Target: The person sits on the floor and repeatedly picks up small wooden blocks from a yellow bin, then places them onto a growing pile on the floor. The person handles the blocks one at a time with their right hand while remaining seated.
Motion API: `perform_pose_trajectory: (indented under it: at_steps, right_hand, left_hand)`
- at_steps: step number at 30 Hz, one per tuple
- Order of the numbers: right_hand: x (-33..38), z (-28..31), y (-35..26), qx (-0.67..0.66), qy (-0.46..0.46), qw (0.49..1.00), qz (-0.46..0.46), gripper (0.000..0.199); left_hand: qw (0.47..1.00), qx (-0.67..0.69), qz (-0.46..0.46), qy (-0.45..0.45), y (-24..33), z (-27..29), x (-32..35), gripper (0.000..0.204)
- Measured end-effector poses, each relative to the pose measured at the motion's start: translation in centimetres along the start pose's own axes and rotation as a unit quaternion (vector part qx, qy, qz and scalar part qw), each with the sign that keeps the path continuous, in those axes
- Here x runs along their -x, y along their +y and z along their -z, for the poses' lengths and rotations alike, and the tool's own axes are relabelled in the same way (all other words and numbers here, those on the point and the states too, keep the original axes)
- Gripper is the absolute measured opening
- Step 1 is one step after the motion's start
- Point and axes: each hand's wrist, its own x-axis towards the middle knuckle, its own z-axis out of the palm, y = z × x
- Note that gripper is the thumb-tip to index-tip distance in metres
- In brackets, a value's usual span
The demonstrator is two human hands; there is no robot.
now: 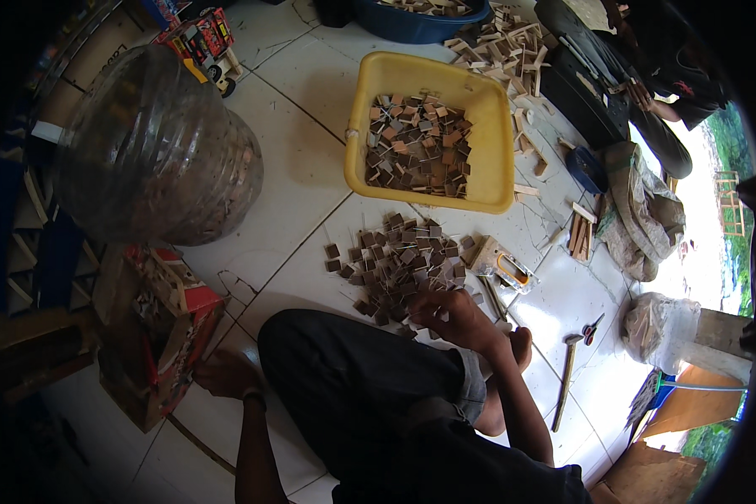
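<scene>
My right hand (458, 319) reaches over a loose pile of small brown square pieces with thin pins (407, 256) on the white tiles. Its fingers are bent together at the pile's near edge; whatever lies between the fingertips is too small to make out. On the other side of my bent knee, my left hand (227, 374) rests against the edge of a red and brown box-like wooden thing (197, 301). Shade hides its fingers. Beyond the pile stands a yellow plastic tub (491, 126), holding many more of the same squares.
A big clear plastic jar (160, 151) stands at the left, near a toy truck (202, 46). To the right lie a stapler-like tool (512, 270), a hammer (568, 378) and scissors (593, 329). A blue basin (420, 27) and wood scraps (512, 55) are at the back, near another person (672, 109).
</scene>
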Motion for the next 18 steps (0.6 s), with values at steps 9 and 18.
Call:
perform_pose_trajectory:
  at_steps: [9,18]
  right_hand:
    - [0.6,6.9,2.4,-0.064,0.405,0.903,-0.127,0.026]
    - [-8.1,15.4,10.1,-0.026,0.514,0.847,-0.135,0.022]
  left_hand:
    - [0.999,-0.022,-0.012,0.041,0.1,-0.1,0.2,0.052]
    - [0.998,-0.040,-0.016,0.047,-0.2,-0.8,0.3,0.053]
